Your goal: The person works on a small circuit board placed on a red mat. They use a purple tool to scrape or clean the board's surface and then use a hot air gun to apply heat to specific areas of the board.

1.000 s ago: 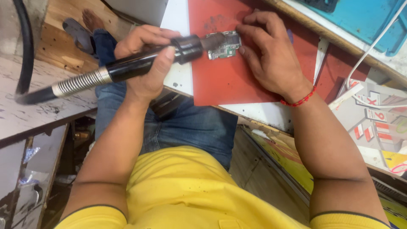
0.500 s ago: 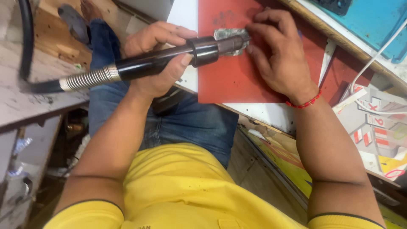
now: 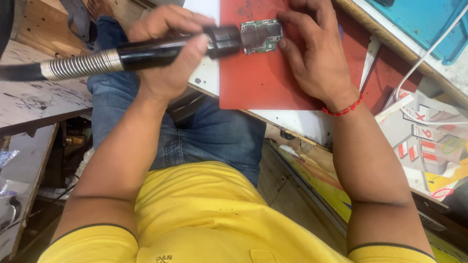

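1. A seated person in a yellow shirt (image 3: 204,219) and blue jeans (image 3: 214,131) works at a bench, seen from above.
2. The left hand (image 3: 168,53) is wrapped tight around a black hot-air handpiece (image 3: 170,48), whose nozzle points toward 3 o'clock and reaches the left edge of a small green circuit board (image 3: 263,35).
3. A silver coiled strain relief (image 3: 80,64) runs out of the handpiece toward 9 o'clock.
4. The right hand (image 3: 317,53), a red thread bracelet (image 3: 343,109) at its wrist, lies palm down, its fingertips (image 3: 287,19) pressed against the board's right edge at 3 o'clock.
5. The board lies flat on a red work mat (image 3: 263,83), near the mat's top edge at 12 o'clock.
6. A white cable (image 3: 424,58) trails over the bench at 2 o'clock, above printed cardboard (image 3: 429,146).
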